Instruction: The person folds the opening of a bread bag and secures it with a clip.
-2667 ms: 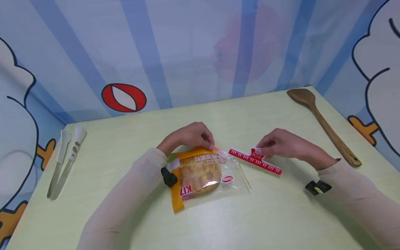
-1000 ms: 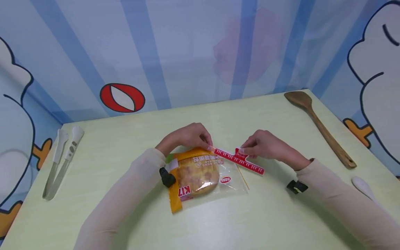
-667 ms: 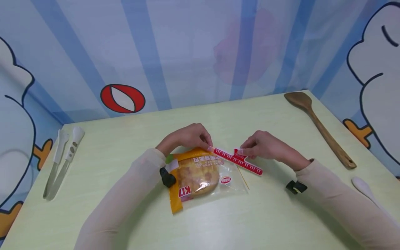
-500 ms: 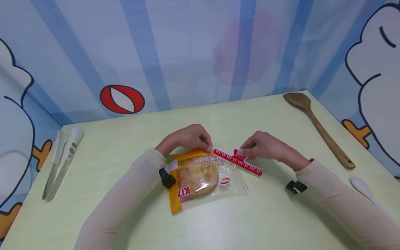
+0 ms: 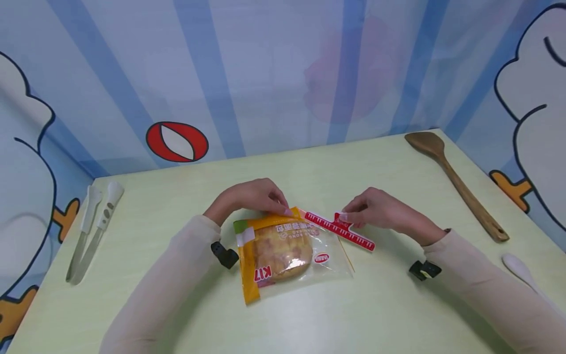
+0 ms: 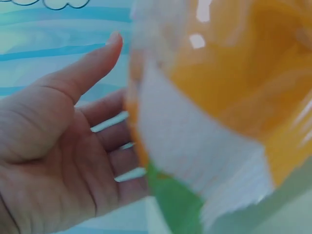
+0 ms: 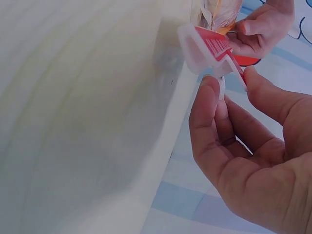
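Note:
A clear and orange bread bag [image 5: 283, 250] with a round bread inside lies on the table in the head view. My left hand [image 5: 258, 196] is at its upper edge. In the left wrist view, the thumb of my left hand [image 6: 63, 131] stands apart from the bag [image 6: 229, 92], with the fingers passing behind it. A red bag clip [image 5: 349, 233] with a piano-key pattern lies slanted across the bag's upper right edge. My right hand [image 5: 380, 211] pinches its handle between thumb and fingers. How much plastic sits in the clip cannot be made out.
Metal tongs with white ends [image 5: 93, 233] lie at the table's left. A wooden turner [image 5: 464, 189] lies at the right, with a pale spoon [image 5: 517, 268] partly behind the right sleeve. A striped cartoon backdrop [image 5: 274, 73] stands behind the table [image 5: 212, 314].
My right hand has brought the clip left to the bag's edge. Over the last half second my left hand has shifted left, with its thumb off the bag's corner, now showing more orange.

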